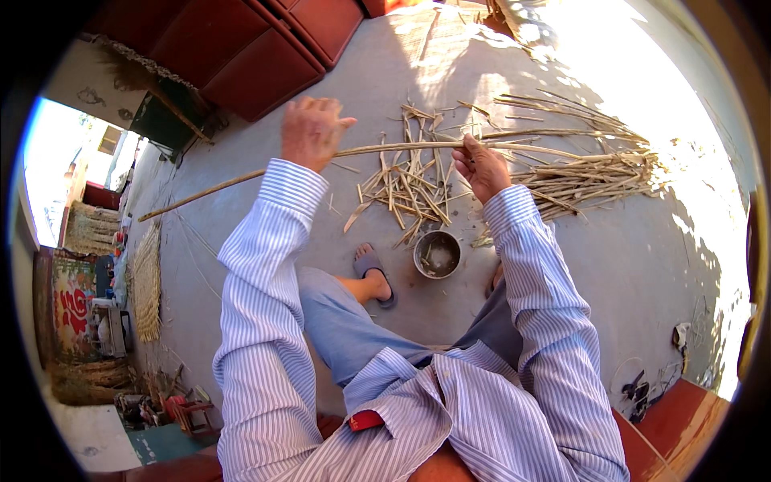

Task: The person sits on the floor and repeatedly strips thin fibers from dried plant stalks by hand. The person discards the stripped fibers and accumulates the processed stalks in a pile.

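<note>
A long, thin dry stalk (393,148) stretches across in front of me, its left end drooping low. My right hand (484,167) pinches it between thumb and fingers, over the floor pile. My left hand (311,132) is raised at the stalk's left part, which passes behind its wrist. Motion smears that hand's fingers, though the thumb sticks out to the right. Short broken stalk pieces (408,181) lie scattered below the stalk. To the right rests a bundle of long dry stalks (594,178). A small round metal pot (438,255) with murky contents stands between my feet.
Dark red padded furniture (257,68) stands at the far left. A straw-coloured woven piece (148,281) lies on the left floor. Clutter with a red stool-like item (191,414) sits lower left. Dark cables (638,394) and a reddish wooden board (683,426) are lower right.
</note>
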Tool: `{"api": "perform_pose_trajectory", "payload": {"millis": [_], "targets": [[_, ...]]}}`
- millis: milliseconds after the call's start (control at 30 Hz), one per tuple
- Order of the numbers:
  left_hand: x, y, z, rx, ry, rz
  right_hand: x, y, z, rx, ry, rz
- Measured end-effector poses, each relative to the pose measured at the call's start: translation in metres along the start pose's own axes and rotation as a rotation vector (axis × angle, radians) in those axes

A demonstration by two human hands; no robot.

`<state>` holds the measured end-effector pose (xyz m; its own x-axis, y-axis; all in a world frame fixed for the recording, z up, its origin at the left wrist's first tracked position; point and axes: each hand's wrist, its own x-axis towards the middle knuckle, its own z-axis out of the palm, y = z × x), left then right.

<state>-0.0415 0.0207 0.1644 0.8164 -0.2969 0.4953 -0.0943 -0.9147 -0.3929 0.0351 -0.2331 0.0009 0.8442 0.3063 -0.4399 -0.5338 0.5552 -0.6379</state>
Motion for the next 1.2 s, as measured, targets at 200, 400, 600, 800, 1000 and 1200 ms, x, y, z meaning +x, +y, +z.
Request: {"api": "perform_pose_trajectory", "payload": {"millis": [200,400,600,800,1000,1200], "targets": [[-0.028,0.031,0.012,-0.109,-0.273,0.200,0.013,0.015,0.010,0.030,-0.038,0.047],[-0.078,-0.058,-0.045,0.026,-0.172,-0.023,0.018,0.009,-0.009,0.066,0.076,0.050],[-0.097,-0.116,-0.104,0.166,-0.351,-0.155,0.024,0.019,-0.009,0.086,0.125,0.178],[-0.072,0.000,-0.045,-0.252,-0.507,-0.096,0.004,0.043,0.023,0.129,-0.195,0.289],[-0.091,0.026,-0.029,-0.654,-0.610,-0.463,-0.004,0.041,0.028,0.068,-0.227,0.234],[-0.126,0.020,-0.015,-0.960,-0.483,-0.799,-0.010,0.033,0.029,-0.072,-0.255,0.151]]}}
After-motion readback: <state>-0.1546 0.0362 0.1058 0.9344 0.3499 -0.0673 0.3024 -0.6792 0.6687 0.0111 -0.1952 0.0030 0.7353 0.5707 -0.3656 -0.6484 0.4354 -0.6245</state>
